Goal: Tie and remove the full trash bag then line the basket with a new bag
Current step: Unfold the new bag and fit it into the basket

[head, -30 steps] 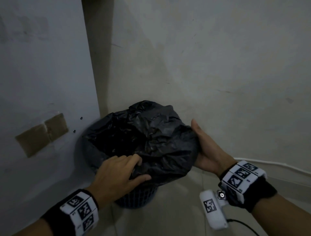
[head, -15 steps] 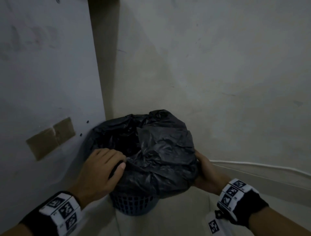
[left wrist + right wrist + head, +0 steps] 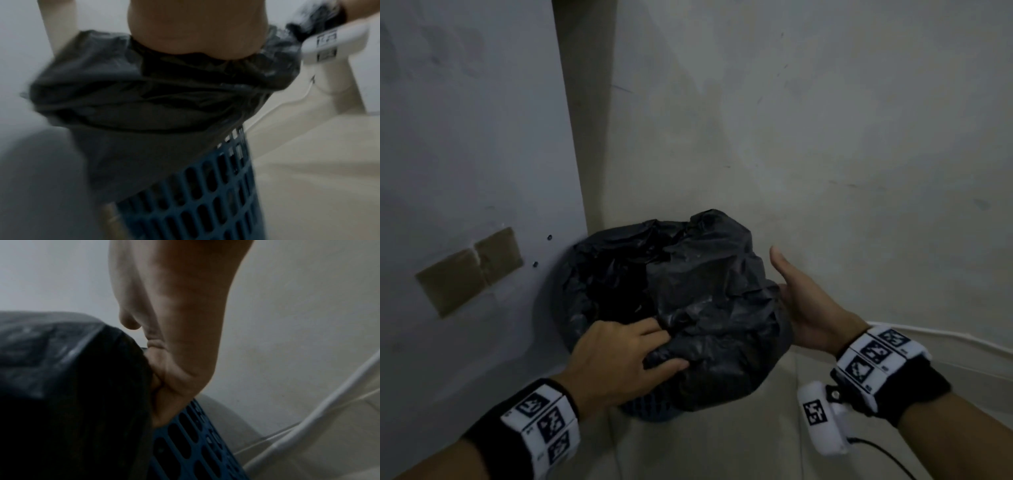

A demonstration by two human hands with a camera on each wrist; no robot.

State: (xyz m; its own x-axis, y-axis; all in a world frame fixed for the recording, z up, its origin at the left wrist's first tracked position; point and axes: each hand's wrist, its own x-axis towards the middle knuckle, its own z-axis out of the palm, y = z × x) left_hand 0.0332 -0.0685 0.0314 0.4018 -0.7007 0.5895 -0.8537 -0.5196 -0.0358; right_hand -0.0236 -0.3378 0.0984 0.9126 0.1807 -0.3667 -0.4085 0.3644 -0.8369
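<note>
- Left hand [image 3: 616, 356]: fingers curled, pinching trash bag [image 3: 688, 301] film beside them.
- Right hand [image 3: 804, 308]: fingers hidden under the bag's overhang, thumb free; grip unclear.
- Risk: thin film tears; light basket [image 3: 205, 194] lifts along.

Black bag [image 3: 156, 100] over blue basket [image 3: 205, 194]

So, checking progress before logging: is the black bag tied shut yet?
Not tied. The black bag still gapes, folded over the basket; no knot shows.
</note>
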